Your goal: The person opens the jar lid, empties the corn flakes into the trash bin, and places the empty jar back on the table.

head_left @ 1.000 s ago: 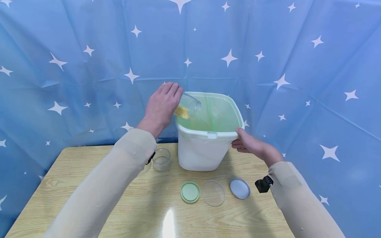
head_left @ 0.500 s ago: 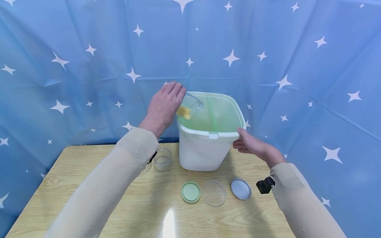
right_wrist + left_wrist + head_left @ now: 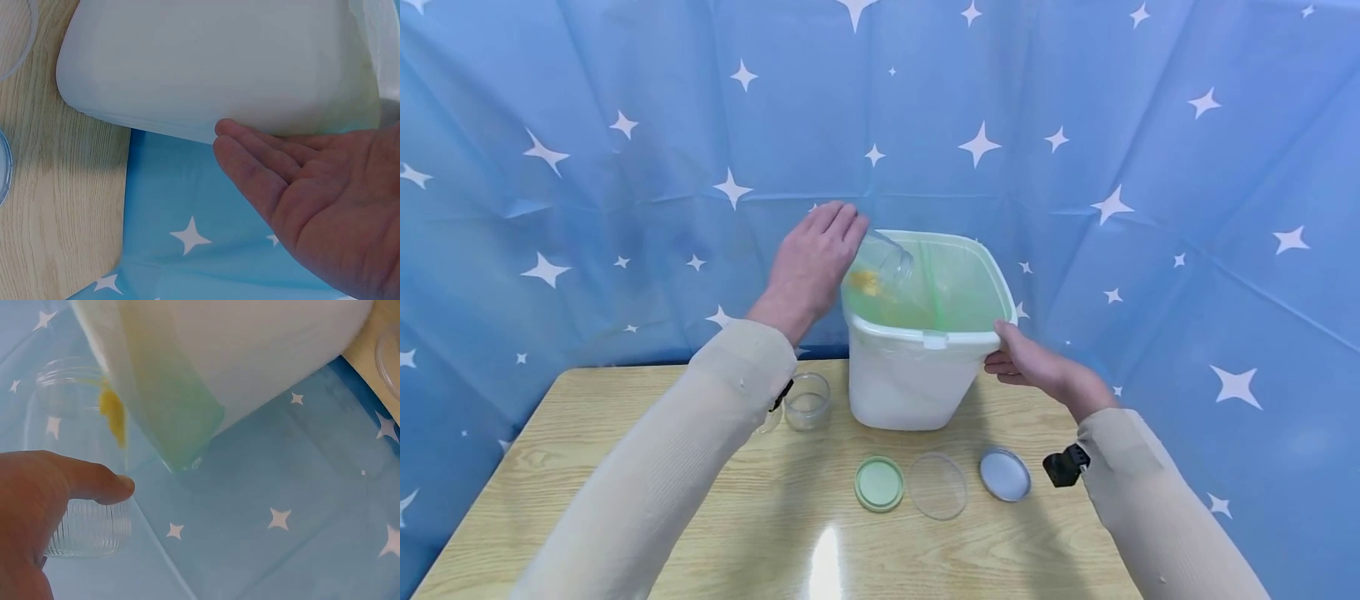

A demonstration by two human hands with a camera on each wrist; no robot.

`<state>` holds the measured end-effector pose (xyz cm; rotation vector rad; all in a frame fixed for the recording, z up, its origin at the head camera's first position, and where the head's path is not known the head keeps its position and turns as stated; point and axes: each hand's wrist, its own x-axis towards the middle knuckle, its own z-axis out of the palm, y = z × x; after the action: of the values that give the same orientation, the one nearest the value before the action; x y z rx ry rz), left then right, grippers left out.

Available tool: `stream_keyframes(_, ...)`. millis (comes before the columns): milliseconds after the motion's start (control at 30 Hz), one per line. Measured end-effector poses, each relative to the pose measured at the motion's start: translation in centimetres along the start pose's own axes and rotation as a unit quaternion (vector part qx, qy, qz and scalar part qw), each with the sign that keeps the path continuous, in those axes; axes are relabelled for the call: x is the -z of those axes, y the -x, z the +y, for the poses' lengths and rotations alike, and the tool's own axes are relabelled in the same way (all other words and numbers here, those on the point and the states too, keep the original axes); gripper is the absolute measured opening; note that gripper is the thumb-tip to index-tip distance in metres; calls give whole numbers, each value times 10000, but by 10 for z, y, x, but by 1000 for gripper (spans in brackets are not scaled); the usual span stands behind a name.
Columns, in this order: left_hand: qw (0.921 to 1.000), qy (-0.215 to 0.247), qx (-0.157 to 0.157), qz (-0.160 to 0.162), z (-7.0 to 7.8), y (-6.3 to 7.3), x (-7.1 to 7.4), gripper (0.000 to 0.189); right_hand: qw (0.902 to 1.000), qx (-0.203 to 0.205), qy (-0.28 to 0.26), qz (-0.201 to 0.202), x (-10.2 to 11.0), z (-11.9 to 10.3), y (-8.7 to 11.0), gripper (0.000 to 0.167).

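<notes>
My left hand [image 3: 812, 267] grips a clear ribbed jar [image 3: 75, 431], tilted with its mouth over the left side of a white trash bin [image 3: 898, 383]. Some yellow stuff [image 3: 112, 415] lies along the jar's lower wall toward the mouth; its kind is unclear. The bin has a pale green liner [image 3: 970, 287] folded over its rim. My right hand [image 3: 1033, 362] holds the bin's front right corner, thumb on the rim and fingers under it. In the right wrist view, those fingers [image 3: 256, 169] lie against the bin's side.
On the wooden table [image 3: 760, 533] lie a green lid [image 3: 880, 484], a clear disc [image 3: 937, 487] and a silvery lid [image 3: 1004, 474]. Left of the bin stands a clear container [image 3: 807, 402], with another clear item partly behind my left wrist. A blue star-patterned curtain [image 3: 655, 108] hangs behind.
The jar has shifted slightly right over the bin. The yellow stuff in it has slid toward the mouth, and less of it shows. My right hand keeps its place on the rim.
</notes>
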<state>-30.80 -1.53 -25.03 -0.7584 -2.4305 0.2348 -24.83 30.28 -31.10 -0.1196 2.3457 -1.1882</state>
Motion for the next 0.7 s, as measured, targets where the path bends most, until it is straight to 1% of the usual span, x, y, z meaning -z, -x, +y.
stream_keyframes(100, 10000, -9, -34, 23, 0, 0, 0, 61, 10000, 1, 43, 22, 0, 0, 0, 85)
stream_keyframes(167, 9999, -100, -125, 37, 1, 0, 0, 61, 10000, 19, 31, 14, 0, 0, 0, 85)
stream_keyframes(333, 9995, -186, -219, 158, 2, 2, -1, 60, 10000, 49, -10, -2, -1, 0, 0, 84)
stream_keyframes(567, 9990, -120, -239, 362, 3, 3, -4, 58, 10000, -11, -36, 39, -1, -1, 2, 82)
stream_keyframes(700, 9988, -61, -245, 408, 3, 4, -4, 58, 10000, 0, -49, 34, -1, -1, 2, 83)
